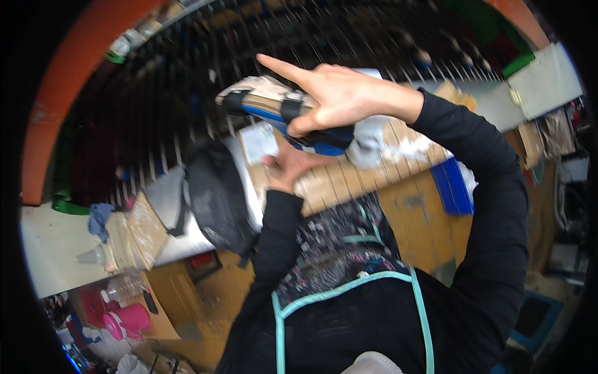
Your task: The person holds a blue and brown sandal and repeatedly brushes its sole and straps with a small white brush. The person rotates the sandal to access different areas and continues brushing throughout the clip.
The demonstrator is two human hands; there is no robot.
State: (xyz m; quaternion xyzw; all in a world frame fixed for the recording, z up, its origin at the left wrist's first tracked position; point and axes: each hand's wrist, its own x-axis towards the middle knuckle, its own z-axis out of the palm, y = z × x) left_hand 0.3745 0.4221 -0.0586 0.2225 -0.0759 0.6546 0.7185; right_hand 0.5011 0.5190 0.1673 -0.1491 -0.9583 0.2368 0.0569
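Note:
A bundle of tan, blue and black layers with a black band [252, 105] lies at the far edge of the work surface; its exact kind is unclear. Over it reaches my right hand [346, 96], fingers spread, the index finger pointing to the left and the thumb down by the bundle's near side. Just in front is my left hand [288, 167], its thumb apart and a finger stretched to the right. The bundle partly hides this hand. A white roll, apparently tape [366, 146], stands right of the bundle. Motion blurs both hands slightly.
Thin metal bars [187, 93] form a rack ahead, framed by an orange post [53, 118]. A black mesh bag [218, 193] sits left of my left arm. Cardboard [336, 187] covers the surface before me. A blue bin [453, 187] is at right, a pink bottle [128, 321] lower left.

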